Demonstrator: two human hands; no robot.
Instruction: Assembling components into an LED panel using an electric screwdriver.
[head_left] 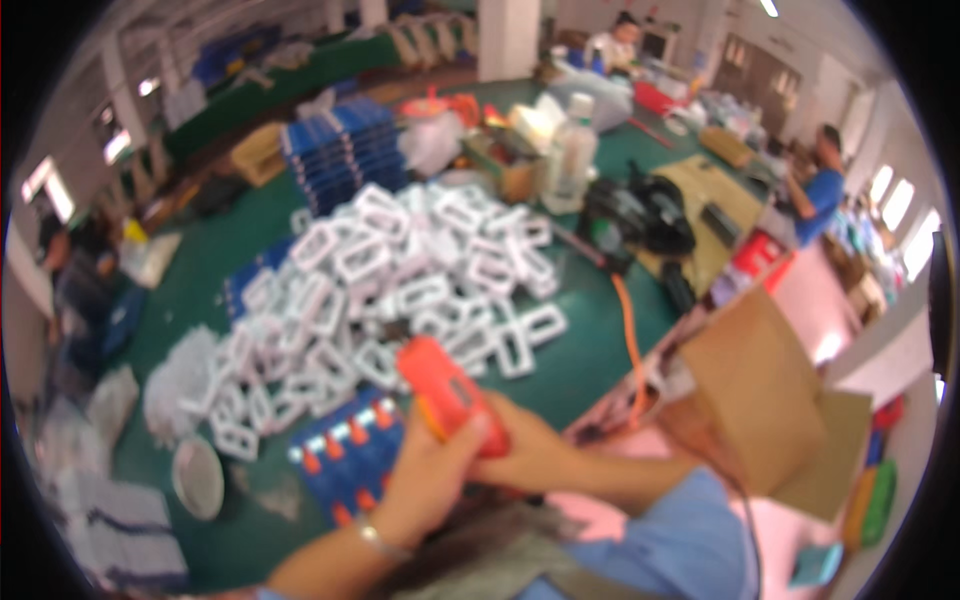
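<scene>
Both hands are closed round a red-orange, block-shaped handheld object (445,385) with a dark slot along its side; blur hides its exact kind. My left hand (425,480) grips it from the left, thumb across its lower end. Against its right side and lower end lies my right hand (525,445), partly hidden behind it. Just beyond the object rises a big heap of white rectangular frames (420,295) with open middles. Beside my left hand, a blue tray (335,475) with rows of orange-red pieces lies on the green table (600,320).
Stacked blue trays (345,155) stand behind the heap, near a clear bottle (572,155) and black equipment (645,215). An orange cord (632,345) crosses the table's right side. At left sits a round dish (198,478); at right, a cardboard box (755,380). Other people work farther off.
</scene>
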